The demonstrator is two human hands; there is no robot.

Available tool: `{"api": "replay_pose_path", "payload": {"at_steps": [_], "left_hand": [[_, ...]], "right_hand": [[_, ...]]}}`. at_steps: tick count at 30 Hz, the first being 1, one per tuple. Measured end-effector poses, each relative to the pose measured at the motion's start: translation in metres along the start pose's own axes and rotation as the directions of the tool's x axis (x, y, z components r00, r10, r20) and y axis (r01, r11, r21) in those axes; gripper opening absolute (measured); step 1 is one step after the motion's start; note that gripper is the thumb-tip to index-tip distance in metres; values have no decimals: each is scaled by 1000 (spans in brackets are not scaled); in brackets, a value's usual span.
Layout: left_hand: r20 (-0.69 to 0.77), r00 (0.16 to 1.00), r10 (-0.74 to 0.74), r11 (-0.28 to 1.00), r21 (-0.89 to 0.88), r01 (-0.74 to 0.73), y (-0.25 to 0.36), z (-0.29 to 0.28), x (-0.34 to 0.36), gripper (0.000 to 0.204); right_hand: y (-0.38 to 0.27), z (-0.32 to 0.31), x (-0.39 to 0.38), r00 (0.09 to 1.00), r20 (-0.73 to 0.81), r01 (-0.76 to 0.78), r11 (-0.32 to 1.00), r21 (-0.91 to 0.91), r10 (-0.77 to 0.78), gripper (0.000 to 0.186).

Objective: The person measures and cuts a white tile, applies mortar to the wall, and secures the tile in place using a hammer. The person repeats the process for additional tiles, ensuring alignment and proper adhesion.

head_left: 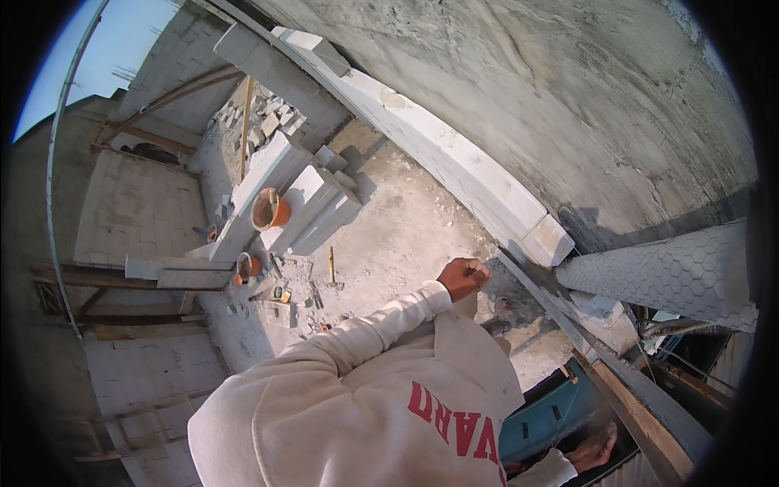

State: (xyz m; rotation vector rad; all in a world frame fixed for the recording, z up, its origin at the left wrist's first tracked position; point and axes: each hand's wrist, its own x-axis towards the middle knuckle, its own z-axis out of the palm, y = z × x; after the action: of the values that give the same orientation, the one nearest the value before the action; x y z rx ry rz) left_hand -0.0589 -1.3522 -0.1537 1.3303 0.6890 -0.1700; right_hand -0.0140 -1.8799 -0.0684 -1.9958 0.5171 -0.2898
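Note:
My left hand (464,277) hangs in front of my body, above the dusty floor and left of the low white block wall. Its fingers are curled in, and nothing shows sticking out of them. My right hand (595,449) is low at the right, beyond the wall of my sweatshirt, with its fingers loosely apart and slightly smeared; it holds nothing that I can see. Nearest to it is a wooden board (641,422) along the edge. A yellow-handled hammer (332,266) lies on the floor left of my left hand.
White blocks (312,203) stand stacked at the left with an orange bucket (276,211); a second bucket (246,268) sits near scattered tools (280,294). A block row (462,158) lines the grey wall (552,97). A wire-mesh-wrapped column (657,268) and a drop with a blue surface (535,426) lie right.

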Motion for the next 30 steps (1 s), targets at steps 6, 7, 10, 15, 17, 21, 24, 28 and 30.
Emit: {"api": "replay_pose_path", "payload": {"at_steps": [6,7,10,15,17,21,24,28,30], "left_hand": [[94,985,-144,962,248,117,39,-6,-1,27],[132,978,-163,938,327,112,48,-7,0,30],[234,968,-93,879,476,-31,35,-9,17,44],[316,926,-204,789,614,-36,67,-13,20,55],[325,919,-222,759,649,-47,75,-15,22,56],[379,902,-205,743,661,-109,91,-4,34,55],[522,824,-220,743,637,-206,104,22,39,44],[635,741,-218,802,549,-235,125,74,34,26],[681,695,-231,797,542,-267,134,100,31,24]], "right_hand": [[-13,21,-10,971,-115,-209,978,7,208,40],[-7,22,-10,977,-134,-163,986,28,166,38],[18,16,-9,992,-119,-38,994,104,51,33],[-76,66,-37,968,-216,90,981,-172,-127,26],[-39,54,-31,981,-185,48,997,-57,-58,30],[-20,48,-37,983,-186,-4,998,-58,-7,38],[-40,56,-38,976,-204,-68,995,75,82,34],[-30,50,-22,975,-219,43,999,-15,-46,26],[-28,41,-17,959,-282,-6,995,-103,-23,25]]}}
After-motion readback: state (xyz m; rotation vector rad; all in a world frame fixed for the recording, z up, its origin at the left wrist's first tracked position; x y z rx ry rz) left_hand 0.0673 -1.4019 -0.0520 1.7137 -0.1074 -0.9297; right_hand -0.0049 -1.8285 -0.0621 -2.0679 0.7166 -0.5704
